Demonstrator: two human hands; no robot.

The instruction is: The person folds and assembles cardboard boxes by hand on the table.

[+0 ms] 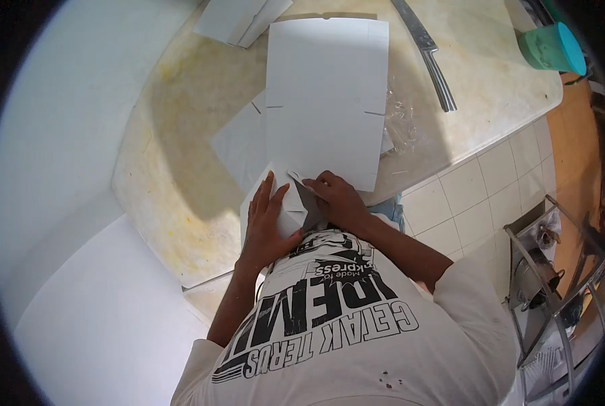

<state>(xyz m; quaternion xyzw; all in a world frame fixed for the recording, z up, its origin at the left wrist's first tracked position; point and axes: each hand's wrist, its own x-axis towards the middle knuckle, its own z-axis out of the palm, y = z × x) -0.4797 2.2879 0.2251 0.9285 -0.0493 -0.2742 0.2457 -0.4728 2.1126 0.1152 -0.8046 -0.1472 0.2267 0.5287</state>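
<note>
A white cardboard box [326, 74], partly folded, lies on the table with its large panel stretching away from me. Near my body its smaller flaps stand bent up, showing a grey shaded inner side. My left hand [267, 220] rests on the near left flap, fingers spread and thumb toward my shirt. At the right of the fold, my right hand [337, 201] has its fingers curled and pinches the edge of a flap. Its palm side is hidden. Beneath the box, another white sheet [238, 145] sticks out at the left.
A knife [432, 59] with a metal handle lies at the back right of the stained table [170, 155]. A teal cup [551, 49] is near the far right edge. More folded white card [238, 19] sits at the back. Clear plastic wrap [402, 122] lies beside the box. A metal rack [553, 304] stands at right.
</note>
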